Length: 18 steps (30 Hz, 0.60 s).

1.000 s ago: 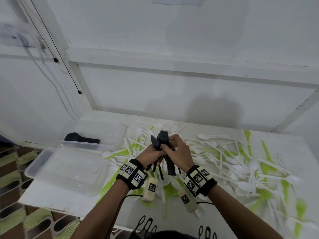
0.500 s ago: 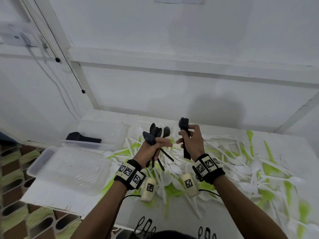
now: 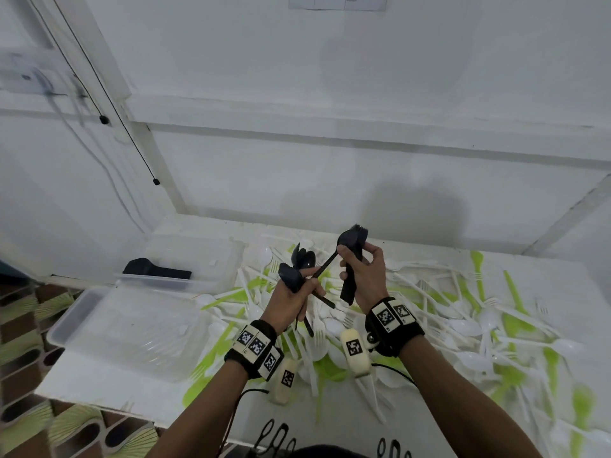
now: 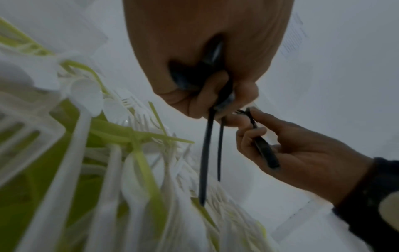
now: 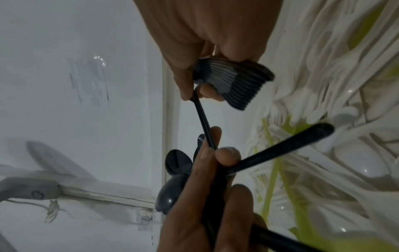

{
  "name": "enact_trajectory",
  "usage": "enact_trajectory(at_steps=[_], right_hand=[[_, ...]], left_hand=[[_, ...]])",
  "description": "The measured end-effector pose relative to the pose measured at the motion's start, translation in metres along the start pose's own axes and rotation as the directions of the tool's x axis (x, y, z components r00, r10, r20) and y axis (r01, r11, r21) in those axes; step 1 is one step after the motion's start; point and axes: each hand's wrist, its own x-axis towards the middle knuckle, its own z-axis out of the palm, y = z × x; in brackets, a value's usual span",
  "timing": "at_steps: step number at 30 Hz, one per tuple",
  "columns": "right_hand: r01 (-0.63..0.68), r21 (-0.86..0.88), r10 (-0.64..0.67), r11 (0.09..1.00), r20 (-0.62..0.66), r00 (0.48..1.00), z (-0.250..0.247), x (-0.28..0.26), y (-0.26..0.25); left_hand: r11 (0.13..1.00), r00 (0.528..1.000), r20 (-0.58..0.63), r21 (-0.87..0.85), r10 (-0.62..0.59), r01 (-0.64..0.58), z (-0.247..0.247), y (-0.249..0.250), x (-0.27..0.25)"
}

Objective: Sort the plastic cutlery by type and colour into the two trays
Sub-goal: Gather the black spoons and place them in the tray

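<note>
My left hand [image 3: 294, 292] grips a loose bunch of black spoons [image 3: 302, 259], bowls up and handles hanging below the fist [image 4: 205, 153]. My right hand [image 3: 363, 272] holds a tight stack of black forks [image 3: 355, 238], seen edge-on in the right wrist view [image 5: 233, 81]. Its thumb and forefinger also pinch the end of one thin black handle [image 5: 204, 119] that runs down into the left hand's fingers [image 5: 213, 141]. Both hands hover above the pile of white and green cutlery [image 3: 463, 312]. Two clear trays sit at the left: the near tray [image 3: 66, 328] and the far tray [image 3: 228, 246].
The far tray holds a dark bundle of black cutlery [image 3: 155, 269]. White spoons, white forks and green pieces cover the table [image 3: 99, 388] from the middle to the right edge. A white wall [image 3: 330, 160] stands close behind. Patterned floor [image 3: 26, 424] shows past the table's left edge.
Half a second ago my hands were apart, each with its own black bundle. They have now come together, and the right fingers have taken hold of one handle from the left bunch.
</note>
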Motion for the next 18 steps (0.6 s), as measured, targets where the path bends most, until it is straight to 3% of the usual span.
enact_trajectory(at_steps=[4, 7, 10, 11, 15, 18], right_hand=[[0.065, -0.012, -0.065, 0.998, 0.016, 0.998, 0.006, -0.008, 0.002], [0.061, 0.009, -0.062, 0.998, 0.041, 0.997, 0.013, -0.012, 0.008], [0.055, 0.030, -0.058, 0.998, 0.099, 0.993, 0.013, -0.012, 0.009], [0.058, 0.010, -0.059, 0.998, 0.116, 0.991, 0.014, -0.013, 0.008], [0.074, -0.069, -0.065, 0.995, 0.125, 0.990, 0.013, -0.017, 0.009], [0.106, -0.161, -0.082, 0.981, 0.151, 0.985, 0.012, -0.017, 0.012]], left_hand=[[0.988, 0.988, -0.075, -0.089, -0.134, 0.127, 0.010, -0.002, 0.005], [0.938, 0.963, 0.055, -0.222, -0.263, 0.268, 0.018, 0.004, 0.005], [0.796, 0.902, 0.175, -0.425, -0.395, 0.431, 0.018, 0.008, 0.007], [0.776, 0.887, 0.187, -0.431, -0.422, 0.460, 0.017, 0.007, 0.007], [0.852, 0.895, 0.201, -0.281, -0.399, 0.442, 0.015, 0.005, 0.005], [0.848, 0.881, 0.203, -0.250, -0.427, 0.468, 0.015, 0.007, 0.005]])
